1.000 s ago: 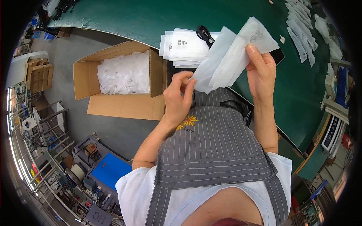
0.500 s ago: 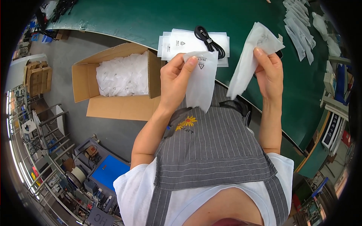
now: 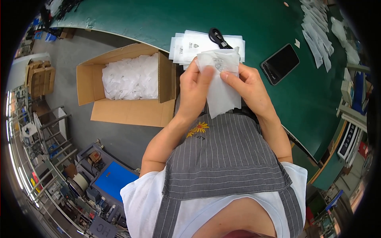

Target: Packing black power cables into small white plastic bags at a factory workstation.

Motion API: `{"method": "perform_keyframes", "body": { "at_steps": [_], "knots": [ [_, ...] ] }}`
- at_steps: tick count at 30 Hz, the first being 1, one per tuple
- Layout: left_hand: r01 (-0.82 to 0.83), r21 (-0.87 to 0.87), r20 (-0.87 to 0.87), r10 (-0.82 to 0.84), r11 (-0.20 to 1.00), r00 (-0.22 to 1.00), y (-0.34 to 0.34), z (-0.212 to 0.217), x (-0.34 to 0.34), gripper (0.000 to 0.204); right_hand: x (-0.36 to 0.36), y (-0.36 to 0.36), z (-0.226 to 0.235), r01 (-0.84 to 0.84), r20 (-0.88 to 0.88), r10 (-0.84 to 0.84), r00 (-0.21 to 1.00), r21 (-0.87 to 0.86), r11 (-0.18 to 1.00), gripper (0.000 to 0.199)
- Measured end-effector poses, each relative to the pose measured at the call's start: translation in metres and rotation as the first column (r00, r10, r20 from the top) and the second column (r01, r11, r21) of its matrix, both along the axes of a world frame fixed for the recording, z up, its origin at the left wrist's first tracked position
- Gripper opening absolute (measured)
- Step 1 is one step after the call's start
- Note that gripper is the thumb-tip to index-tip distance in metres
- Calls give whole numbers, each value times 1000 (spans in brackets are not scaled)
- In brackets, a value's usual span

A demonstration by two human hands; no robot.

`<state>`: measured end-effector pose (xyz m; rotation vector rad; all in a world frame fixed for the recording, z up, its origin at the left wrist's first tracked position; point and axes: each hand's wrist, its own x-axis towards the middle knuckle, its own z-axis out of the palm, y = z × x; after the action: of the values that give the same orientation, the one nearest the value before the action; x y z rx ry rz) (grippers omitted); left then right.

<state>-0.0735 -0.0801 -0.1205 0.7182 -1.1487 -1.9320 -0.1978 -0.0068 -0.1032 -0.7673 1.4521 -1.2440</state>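
Observation:
My left hand [image 3: 194, 88] and my right hand [image 3: 251, 86] are close together over the table's edge. Between them hang frosted white plastic bags [image 3: 223, 95], pinched near the top by the fingers and thumbs of both hands. The bags overlap, so I cannot tell which hand grips which one. Just beyond lies a stack of flat white bags [image 3: 189, 39] on the green table. A black coiled cable [image 3: 216, 36] rests on that stack, its lower part hidden behind the held bags.
On my left stands an open cardboard box [image 3: 89, 83] full of white bags [image 3: 131, 79]. A black phone [image 3: 280, 63] lies on the green table [image 3: 151, 23] at right, with a row of filled bags [image 3: 316, 37] farther off. A cart with a blue top [image 3: 113, 180] stands lower left.
My right hand has moved left with its bags to meet the left hand, and the two sets now overlap. The phone, mostly covered before, now shows whole.

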Motion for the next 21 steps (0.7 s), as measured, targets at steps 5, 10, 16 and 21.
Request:
{"method": "perform_keyframes", "body": {
  "at_steps": [5, 10, 16, 21],
  "knots": [
    [-224, -32, -83, 221, 974, 972, -2, -9, 3, 14, 6, 10, -7, 80, -119, -75, 990, 38, 996, 17],
    [-304, -113, -127, 289, 946, 949, -18, 0, 17, 13, -14, 24, -29, 261, 78, -255, 964, -95, 961, 37],
    [-196, -340, -49, 191, 920, 980, -21, -16, 23, 14, 14, -20, -14, -37, -128, 48, 991, 87, 996, 47],
    [-527, -374, -47, 552, 763, 832, -107, -64, 75, 18, 14, -27, -28, 139, -54, -139, 989, -6, 990, 35]
  ]
}}
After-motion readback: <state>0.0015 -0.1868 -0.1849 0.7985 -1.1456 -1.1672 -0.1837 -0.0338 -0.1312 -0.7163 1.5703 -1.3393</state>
